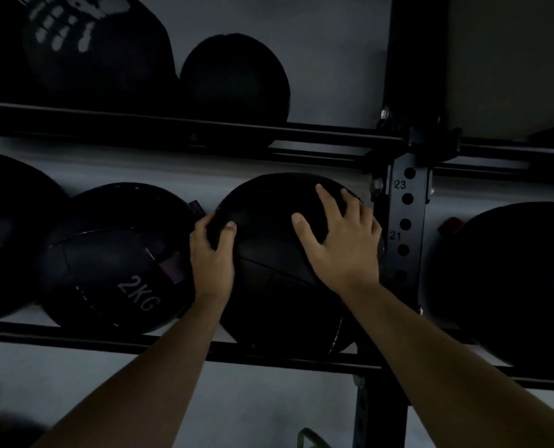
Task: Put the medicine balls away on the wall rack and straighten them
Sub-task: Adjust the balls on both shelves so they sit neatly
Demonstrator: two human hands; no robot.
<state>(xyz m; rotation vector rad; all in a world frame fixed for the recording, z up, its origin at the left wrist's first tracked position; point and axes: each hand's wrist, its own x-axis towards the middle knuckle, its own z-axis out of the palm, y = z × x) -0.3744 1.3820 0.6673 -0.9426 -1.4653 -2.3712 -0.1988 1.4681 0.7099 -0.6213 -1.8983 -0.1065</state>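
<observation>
you're on the seat-and-straighten step: left hand (211, 253) cups the medicine ball (269, 270) side, right hand (343, 240) lies spread flat on it, ball on the lower rail (107, 339) beside the upright (404, 221); next, likely rotate to square it with the 2kg ball (114, 257).

We're in a gym storage corner, dimly lit, and the evidence is all over the wall: a black steel wall rack (301, 355) with horizontal rails, loaded with heavy black medicine balls (288, 263) on two levels. One ball (117, 260) on the lower rail reads "2KG" in pale print. The perforated upright (406, 221) carries a column of holes numbered 21 and 23, just like a squat rig post. Behind it all, a plain pale wall (333, 59).
</observation>
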